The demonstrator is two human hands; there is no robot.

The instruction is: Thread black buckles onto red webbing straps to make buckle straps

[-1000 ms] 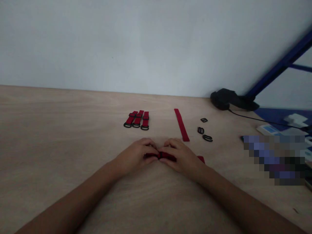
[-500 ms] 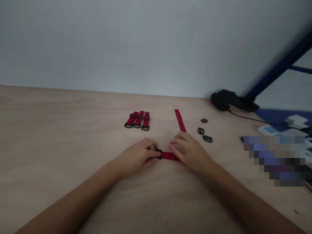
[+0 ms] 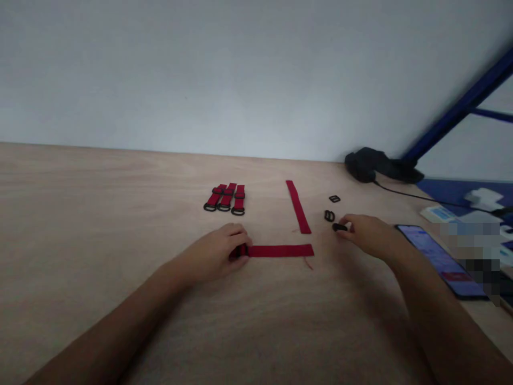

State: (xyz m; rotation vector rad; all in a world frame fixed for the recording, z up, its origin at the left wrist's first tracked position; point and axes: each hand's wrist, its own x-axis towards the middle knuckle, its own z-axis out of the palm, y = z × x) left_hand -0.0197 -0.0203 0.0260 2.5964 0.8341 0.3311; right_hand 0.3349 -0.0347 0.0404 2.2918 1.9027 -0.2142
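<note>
My left hand [image 3: 218, 252] is closed on the left end of a red strap [image 3: 280, 251], where a black slider buckle, mostly hidden by the fingers, sits. The rest of that strap lies flat to the right, a loose thread hanging near its free end. My right hand [image 3: 366, 234] pinches a black hook [image 3: 339, 227] at the table's right, thumb and fingers closed on its edge. Just beyond the hook are two black slider buckles, a nearer one [image 3: 329, 216] and a farther one [image 3: 334, 199]. A second, plain red strap [image 3: 298, 206] lies between the hands, farther back.
Three red straps [image 3: 239, 199] fitted with black buckles and hooks lie side by side behind my left hand. A phone [image 3: 441, 259] rests at the right, with a cable and a black object [image 3: 371, 164] near the wall. The wooden table [image 3: 100, 214] meets a pale wall.
My right hand has let go of the near strap and moved right to the black hook, which has tilted. My left hand has shifted slightly left with the strap's buckled end.
</note>
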